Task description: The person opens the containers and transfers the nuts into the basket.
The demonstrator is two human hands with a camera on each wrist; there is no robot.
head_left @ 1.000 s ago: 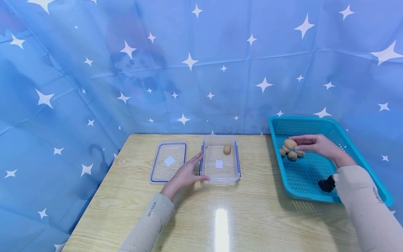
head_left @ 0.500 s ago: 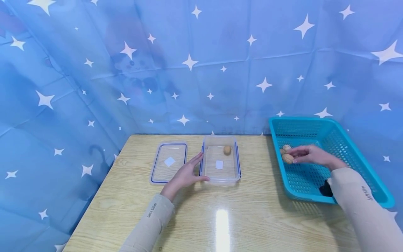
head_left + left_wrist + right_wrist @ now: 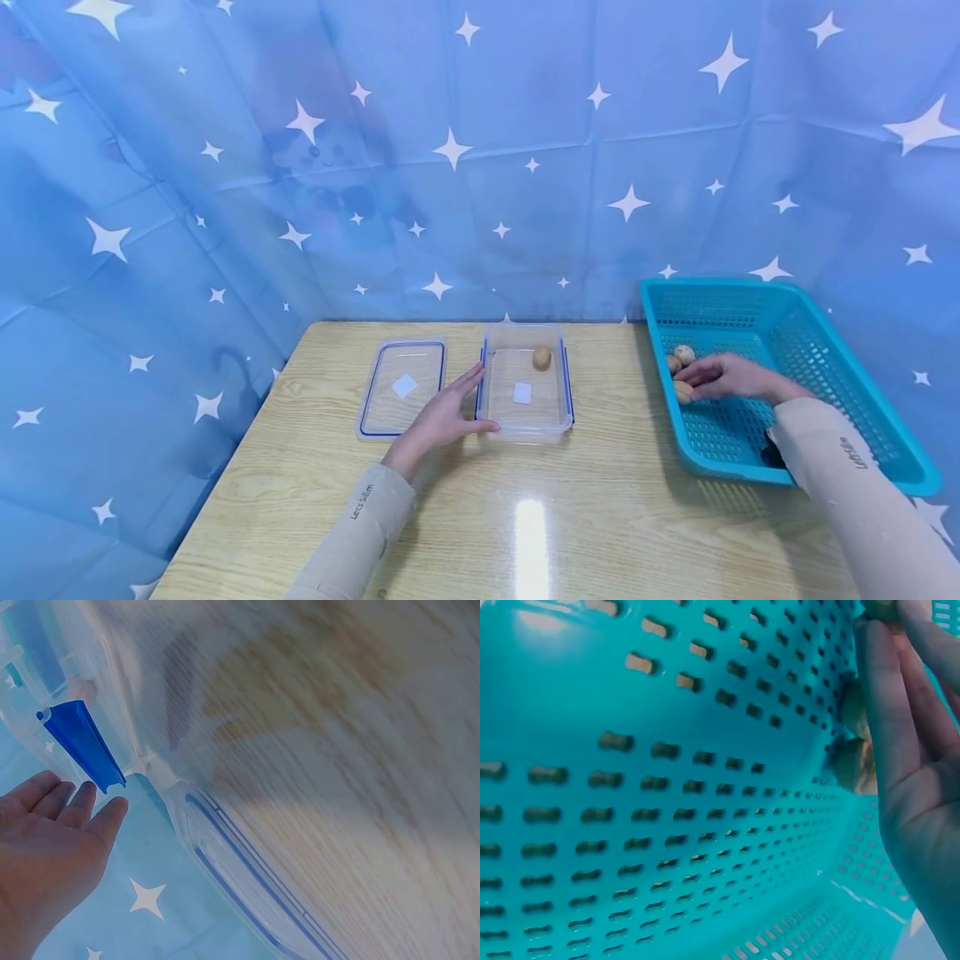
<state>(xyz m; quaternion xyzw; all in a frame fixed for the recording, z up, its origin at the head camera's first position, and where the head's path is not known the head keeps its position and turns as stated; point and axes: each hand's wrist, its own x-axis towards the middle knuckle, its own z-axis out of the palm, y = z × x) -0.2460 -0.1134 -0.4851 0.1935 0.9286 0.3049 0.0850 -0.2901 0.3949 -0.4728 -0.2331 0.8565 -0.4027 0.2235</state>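
At the basket's left wall, my right hand pinches a brown walnut between thumb and fingers. Two more walnuts lie just behind it, partly hidden by the fingers. In the right wrist view the pinched walnut shows only at the top edge. My left hand lies along the left side of a clear plastic food container, fingers stretched out and thumb by its front corner. One walnut sits inside that container, near its back right. A blue clip hangs beside the left fingertips in the left wrist view.
The turquoise perforated basket stands at the right of the wooden table. Left of the container lies its clear lid with a blue seal. A blue star-printed curtain hangs behind the table.
My right hand has lowered with its walnut, from over the nuts towards the near left of the basket. The left hand and the container have stayed put.
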